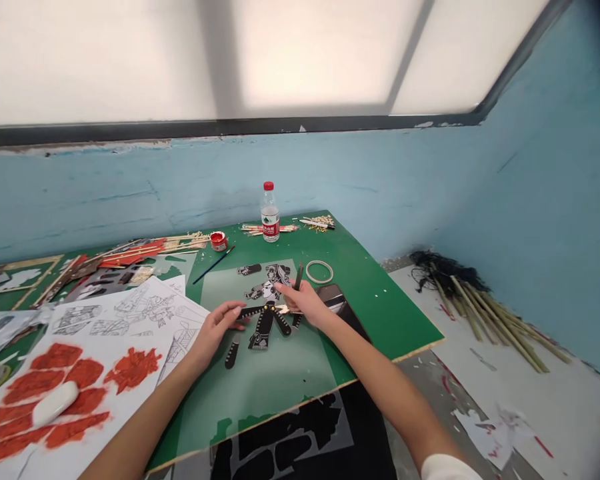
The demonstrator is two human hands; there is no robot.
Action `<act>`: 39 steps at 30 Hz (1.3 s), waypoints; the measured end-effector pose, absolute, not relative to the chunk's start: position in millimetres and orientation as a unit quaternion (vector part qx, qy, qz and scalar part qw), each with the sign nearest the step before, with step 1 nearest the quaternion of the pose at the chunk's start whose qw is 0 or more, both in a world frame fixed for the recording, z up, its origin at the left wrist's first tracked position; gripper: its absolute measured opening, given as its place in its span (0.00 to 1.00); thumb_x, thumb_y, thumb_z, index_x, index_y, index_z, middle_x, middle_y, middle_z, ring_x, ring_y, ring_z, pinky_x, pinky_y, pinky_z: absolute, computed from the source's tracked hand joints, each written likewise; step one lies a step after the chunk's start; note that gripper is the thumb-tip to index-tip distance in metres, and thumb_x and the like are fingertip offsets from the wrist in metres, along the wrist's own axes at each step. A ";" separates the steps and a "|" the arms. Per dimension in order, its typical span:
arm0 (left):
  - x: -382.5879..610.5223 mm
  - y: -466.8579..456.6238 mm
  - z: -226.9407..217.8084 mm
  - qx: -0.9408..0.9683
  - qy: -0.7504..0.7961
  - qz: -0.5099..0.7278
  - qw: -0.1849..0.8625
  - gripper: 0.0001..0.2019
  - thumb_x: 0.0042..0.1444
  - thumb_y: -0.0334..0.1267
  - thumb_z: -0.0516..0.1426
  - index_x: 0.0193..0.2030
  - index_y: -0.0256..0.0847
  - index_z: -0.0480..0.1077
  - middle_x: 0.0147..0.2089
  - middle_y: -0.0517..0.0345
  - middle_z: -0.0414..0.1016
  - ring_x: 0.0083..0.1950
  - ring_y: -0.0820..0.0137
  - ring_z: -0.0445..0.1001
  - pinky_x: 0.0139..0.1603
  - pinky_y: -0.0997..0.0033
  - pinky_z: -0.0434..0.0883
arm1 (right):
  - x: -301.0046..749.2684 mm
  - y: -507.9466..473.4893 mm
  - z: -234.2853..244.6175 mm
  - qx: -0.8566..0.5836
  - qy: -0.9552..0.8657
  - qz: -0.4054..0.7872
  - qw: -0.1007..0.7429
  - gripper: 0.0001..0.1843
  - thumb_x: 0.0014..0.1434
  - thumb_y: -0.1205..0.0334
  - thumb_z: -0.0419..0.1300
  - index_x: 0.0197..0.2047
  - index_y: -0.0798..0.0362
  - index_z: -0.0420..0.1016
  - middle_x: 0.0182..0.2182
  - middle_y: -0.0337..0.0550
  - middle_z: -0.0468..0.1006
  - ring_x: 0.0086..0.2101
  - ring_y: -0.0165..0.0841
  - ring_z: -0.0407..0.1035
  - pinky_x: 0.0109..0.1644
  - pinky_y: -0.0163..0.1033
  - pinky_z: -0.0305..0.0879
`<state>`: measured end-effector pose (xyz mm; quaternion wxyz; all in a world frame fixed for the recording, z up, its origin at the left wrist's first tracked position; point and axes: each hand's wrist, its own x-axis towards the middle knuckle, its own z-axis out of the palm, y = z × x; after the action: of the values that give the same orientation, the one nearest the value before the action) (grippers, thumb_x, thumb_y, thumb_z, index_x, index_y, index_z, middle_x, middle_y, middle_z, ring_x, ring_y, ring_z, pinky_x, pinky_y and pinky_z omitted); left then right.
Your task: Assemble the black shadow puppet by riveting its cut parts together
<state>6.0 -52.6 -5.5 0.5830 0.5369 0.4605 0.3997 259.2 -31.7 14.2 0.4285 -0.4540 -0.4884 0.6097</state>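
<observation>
A black cut-out puppet figure (pixel 266 313) lies in pieces on a translucent sheet (pixel 260 380) on the green table (pixel 380 313). My left hand (pixel 217 327) rests beside the figure, its fingertips touching a black limb piece. My right hand (pixel 303 300) is closed round a dark pen-like tool (pixel 298 277) and sits over the figure's middle. Loose black pieces lie at the upper left (pixel 249 269) and lower left (pixel 231 353) of the figure.
A water bottle (pixel 270 213), a red paint pot (pixel 219 241), a brush (pixel 213 265), a tape ring (pixel 319 271) and sticks lie at the back. Printed sheets (pixel 130 310) and red-painted shapes (pixel 70 393) lie left. Bamboo rods (pixel 495 320) lie on the floor right.
</observation>
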 end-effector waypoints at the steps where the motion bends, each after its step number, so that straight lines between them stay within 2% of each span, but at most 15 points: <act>1: 7.5 -52.7 -6.7 0.532 0.452 0.387 0.603 0.24 0.59 0.57 0.63 0.52 0.38 0.77 0.47 0.47 0.84 0.49 0.57 0.81 0.50 0.61 0.76 | 258.5 -32.1 14.6 -0.449 -0.483 0.618 0.428 0.35 0.52 0.34 0.71 0.24 0.46 0.50 0.18 0.27 0.45 0.21 0.26 0.38 0.26 0.38 0.37; 6: 14.9 -58.0 -4.3 0.484 0.410 0.321 0.703 0.26 0.56 0.54 0.67 0.54 0.36 0.79 0.46 0.43 0.85 0.49 0.55 0.83 0.56 0.55 0.77 | 252.7 -36.2 11.8 -0.418 -0.489 0.661 0.386 0.33 0.52 0.35 0.71 0.25 0.47 0.54 0.18 0.26 0.47 0.21 0.24 0.39 0.25 0.36 0.38; 8: 18.0 -60.7 -1.4 0.439 0.391 0.297 0.752 0.26 0.56 0.56 0.66 0.50 0.35 0.80 0.44 0.40 0.85 0.48 0.52 0.84 0.55 0.51 0.77 | 250.6 -37.8 10.0 -0.400 -0.492 0.675 0.376 0.29 0.53 0.36 0.70 0.29 0.49 0.61 0.19 0.27 0.56 0.21 0.24 0.45 0.24 0.34 0.45; 10: 20.8 -62.6 0.1 0.412 0.376 0.271 0.784 0.25 0.55 0.56 0.66 0.46 0.33 0.81 0.42 0.38 0.85 0.47 0.50 0.84 0.56 0.49 0.77 | 249.4 -38.4 8.4 -0.388 -0.496 0.680 0.377 0.26 0.55 0.37 0.68 0.38 0.51 0.70 0.23 0.31 0.68 0.22 0.25 0.56 0.26 0.34 0.55; 13: 23.0 -62.9 -2.3 0.418 0.379 0.268 0.781 0.20 0.54 0.50 0.69 0.43 0.32 0.80 0.40 0.39 0.85 0.44 0.54 0.85 0.56 0.53 0.77 | 248.8 -36.3 5.8 -0.384 -0.493 0.684 0.377 0.29 0.58 0.38 0.66 0.50 0.52 0.75 0.33 0.40 0.78 0.27 0.28 0.67 0.33 0.36 0.66; 16: 21.5 -60.7 -7.1 0.431 0.394 0.316 0.747 0.21 0.53 0.48 0.71 0.46 0.33 0.78 0.38 0.44 0.85 0.41 0.59 0.84 0.49 0.60 0.79 | 250.7 -30.8 2.4 -0.410 -0.497 0.660 0.387 0.28 0.60 0.37 0.62 0.48 0.54 0.76 0.36 0.43 0.78 0.28 0.28 0.69 0.35 0.36 0.68; 18: 19.2 -58.9 -8.4 0.448 0.405 0.344 0.719 0.20 0.52 0.47 0.71 0.45 0.34 0.77 0.36 0.46 0.84 0.38 0.62 0.83 0.43 0.64 0.79 | 254.6 -26.3 -0.2 -0.461 -0.514 0.602 0.400 0.28 0.63 0.37 0.57 0.48 0.55 0.74 0.33 0.41 0.76 0.25 0.28 0.66 0.32 0.36 0.66; 21: 15.8 -56.6 -5.4 0.474 0.430 0.374 0.671 0.19 0.52 0.48 0.71 0.40 0.36 0.75 0.33 0.51 0.82 0.34 0.65 0.80 0.36 0.69 0.76 | 263.6 -21.5 -3.7 -0.565 -0.592 0.424 0.387 0.26 0.68 0.43 0.52 0.58 0.55 0.69 0.34 0.43 0.77 0.26 0.32 0.67 0.32 0.38 0.65; 25: 12.1 -54.1 3.1 0.504 0.443 0.408 0.619 0.21 0.51 0.52 0.70 0.39 0.39 0.72 0.32 0.58 0.78 0.30 0.69 0.76 0.33 0.70 0.74 | 271.8 -21.0 -8.3 -0.638 -0.692 0.150 0.301 0.26 0.70 0.58 0.49 0.67 0.59 0.63 0.49 0.57 0.79 0.44 0.44 0.74 0.44 0.44 0.68; 28: 9.3 -52.6 7.2 0.517 0.455 0.416 0.594 0.23 0.49 0.55 0.70 0.40 0.39 0.73 0.34 0.56 0.80 0.31 0.68 0.78 0.32 0.70 0.75 | 270.3 -23.0 -12.3 -0.631 -0.733 0.072 0.243 0.23 0.70 0.63 0.49 0.64 0.59 0.69 0.52 0.59 0.78 0.51 0.48 0.72 0.52 0.47 0.67; 31: 8.4 -51.4 6.8 0.524 0.460 0.416 0.583 0.23 0.48 0.56 0.70 0.41 0.38 0.76 0.39 0.51 0.82 0.36 0.64 0.81 0.34 0.68 0.76 | 263.9 -26.2 -11.9 -0.598 -0.763 0.018 0.246 0.18 0.69 0.61 0.52 0.55 0.57 0.77 0.51 0.60 0.77 0.54 0.52 0.66 0.60 0.53 0.62; 33: 9.8 -50.7 4.2 0.530 0.463 0.405 0.584 0.23 0.49 0.56 0.70 0.40 0.37 0.78 0.40 0.49 0.83 0.38 0.62 0.81 0.33 0.68 0.75 | 258.2 -29.6 -7.5 -0.562 -0.771 0.030 0.299 0.16 0.70 0.58 0.53 0.49 0.55 0.80 0.53 0.59 0.76 0.56 0.52 0.63 0.62 0.54 0.60; 35: 12.8 -50.4 0.9 0.534 0.460 0.393 0.590 0.22 0.48 0.55 0.71 0.39 0.36 0.79 0.39 0.49 0.84 0.37 0.62 0.81 0.33 0.68 0.75 | 252.1 -34.3 -1.5 -0.500 -0.784 0.125 0.345 0.18 0.72 0.54 0.51 0.44 0.53 0.80 0.48 0.54 0.78 0.52 0.46 0.65 0.60 0.50 0.61; 37: 16.5 -50.8 -1.7 0.535 0.452 0.397 0.594 0.22 0.46 0.53 0.72 0.39 0.37 0.80 0.38 0.49 0.85 0.36 0.62 0.81 0.36 0.66 0.77 | 246.4 -39.4 3.5 -0.432 -0.787 0.277 0.342 0.23 0.74 0.48 0.49 0.38 0.51 0.79 0.36 0.46 0.78 0.42 0.40 0.68 0.50 0.44 0.64; 39: 19.8 -52.2 -2.8 0.535 0.447 0.411 0.588 0.21 0.44 0.52 0.73 0.38 0.38 0.80 0.38 0.50 0.85 0.38 0.61 0.82 0.40 0.64 0.77 | 241.6 -43.5 5.8 -0.393 -0.758 0.414 0.316 0.23 0.71 0.43 0.52 0.37 0.51 0.77 0.29 0.40 0.74 0.33 0.35 0.65 0.40 0.39 0.62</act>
<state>19.8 -52.2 -2.8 0.5877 0.5348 0.4469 0.4109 241.6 -43.5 5.8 0.3160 -0.3933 -0.7577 0.4139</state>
